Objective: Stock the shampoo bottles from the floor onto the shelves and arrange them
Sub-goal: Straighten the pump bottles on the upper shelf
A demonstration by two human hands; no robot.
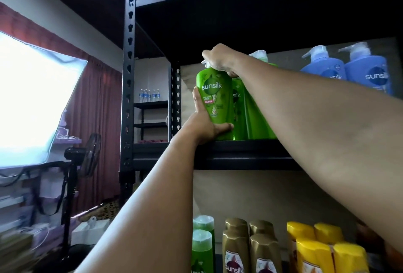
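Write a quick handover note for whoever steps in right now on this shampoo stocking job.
Left hand: holds the lower side of the front green pump bottle, thumb under its front.
Right hand: grip round that bottle's pump top.
The bottle stands at the left end of the upper shelf, tight against more green pump bottles.
Done: blue pump bottles sit on the same shelf to the right; the shelf below holds small green, gold and yellow bottles.
Left: square this bottle up and let go. The floor stock is out of view, so check it.
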